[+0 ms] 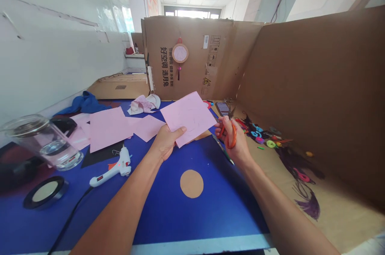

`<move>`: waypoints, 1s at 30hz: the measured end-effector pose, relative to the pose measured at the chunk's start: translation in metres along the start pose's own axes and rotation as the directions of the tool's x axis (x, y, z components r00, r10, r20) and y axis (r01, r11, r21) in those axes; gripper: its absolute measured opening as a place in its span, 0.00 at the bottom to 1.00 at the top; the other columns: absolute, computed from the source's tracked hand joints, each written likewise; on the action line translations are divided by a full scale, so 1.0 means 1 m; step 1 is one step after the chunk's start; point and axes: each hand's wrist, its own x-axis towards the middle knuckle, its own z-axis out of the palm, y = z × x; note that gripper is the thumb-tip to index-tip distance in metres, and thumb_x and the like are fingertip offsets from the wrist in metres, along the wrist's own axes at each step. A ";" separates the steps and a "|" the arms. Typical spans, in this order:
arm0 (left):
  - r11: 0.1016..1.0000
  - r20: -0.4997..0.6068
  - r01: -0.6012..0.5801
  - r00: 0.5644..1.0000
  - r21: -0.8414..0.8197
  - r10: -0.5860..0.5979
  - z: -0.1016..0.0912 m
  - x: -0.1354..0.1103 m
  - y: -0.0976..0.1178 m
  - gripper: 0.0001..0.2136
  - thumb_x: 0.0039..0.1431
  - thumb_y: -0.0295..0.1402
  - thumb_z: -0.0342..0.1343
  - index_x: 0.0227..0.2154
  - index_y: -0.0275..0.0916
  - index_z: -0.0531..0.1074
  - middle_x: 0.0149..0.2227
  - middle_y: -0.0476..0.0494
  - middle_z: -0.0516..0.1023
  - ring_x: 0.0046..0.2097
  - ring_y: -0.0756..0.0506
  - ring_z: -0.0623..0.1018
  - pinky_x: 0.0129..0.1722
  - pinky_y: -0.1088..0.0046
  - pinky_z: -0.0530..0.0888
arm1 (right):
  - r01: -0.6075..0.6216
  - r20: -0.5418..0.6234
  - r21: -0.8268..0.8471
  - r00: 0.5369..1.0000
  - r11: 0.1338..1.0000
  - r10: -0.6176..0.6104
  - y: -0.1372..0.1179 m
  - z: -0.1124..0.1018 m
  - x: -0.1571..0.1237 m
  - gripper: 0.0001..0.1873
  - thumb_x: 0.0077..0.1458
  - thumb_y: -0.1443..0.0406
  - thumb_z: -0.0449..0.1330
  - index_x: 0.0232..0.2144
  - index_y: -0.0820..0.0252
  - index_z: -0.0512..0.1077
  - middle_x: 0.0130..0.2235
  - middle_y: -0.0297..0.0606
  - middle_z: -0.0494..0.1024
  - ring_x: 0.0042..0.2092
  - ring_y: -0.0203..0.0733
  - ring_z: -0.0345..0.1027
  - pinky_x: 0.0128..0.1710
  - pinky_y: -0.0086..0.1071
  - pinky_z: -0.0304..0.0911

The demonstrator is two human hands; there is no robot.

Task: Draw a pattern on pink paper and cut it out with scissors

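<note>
Head view: left hand (pixel 165 141) is holding up a pink paper sheet (pixel 188 118), right hand (pixel 233 140) gripping orange-handled scissors (pixel 229 134).
Left fingers (pixel 182 130) are pinching the sheet, its faint lines not yet cut; right fingers (pixel 225 124) are curling around the handles. More pink sheets (pixel 106 128) are lying beyond a tan paper disc (pixel 191 183) on the blue counter (pixel 156 215).

The left fingers (pixel 177 131) pinch a sheet of pink paper (pixel 188 118), and the right fingers (pixel 227 127) grip orange-handled scissors (pixel 232 138). A white glue gun (pixel 120 166) lies on the blue counter (pixel 168 211), below and left of the fingers.
</note>
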 end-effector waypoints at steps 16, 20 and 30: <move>0.964 -0.195 -0.247 0.955 -0.096 0.225 0.006 0.003 0.001 0.24 0.44 0.38 0.81 0.45 0.38 0.84 0.53 0.34 0.88 0.61 0.29 0.83 0.63 0.50 0.78 | 0.006 0.328 -0.318 0.939 0.948 0.104 0.018 0.031 -0.039 0.32 0.55 0.33 0.69 0.33 0.54 0.74 0.28 0.34 0.72 0.27 0.41 0.67 0.26 0.34 0.66; 0.962 -0.214 -0.247 0.952 -0.119 0.218 0.009 0.001 0.000 0.26 0.44 0.38 0.81 0.47 0.38 0.84 0.56 0.34 0.87 0.61 0.29 0.83 0.62 0.50 0.78 | -0.010 0.349 -0.328 0.928 0.945 0.131 0.019 0.036 -0.045 0.34 0.54 0.32 0.69 0.31 0.55 0.74 0.26 0.32 0.70 0.25 0.39 0.65 0.24 0.33 0.64; 0.960 -0.236 -0.254 0.946 -0.120 0.221 0.021 -0.006 -0.002 0.23 0.46 0.38 0.80 0.45 0.38 0.83 0.52 0.35 0.88 0.61 0.30 0.83 0.63 0.52 0.77 | 0.026 0.380 -0.328 0.919 0.944 0.107 0.023 0.038 -0.051 0.32 0.58 0.33 0.66 0.32 0.55 0.74 0.25 0.31 0.69 0.24 0.38 0.64 0.23 0.32 0.64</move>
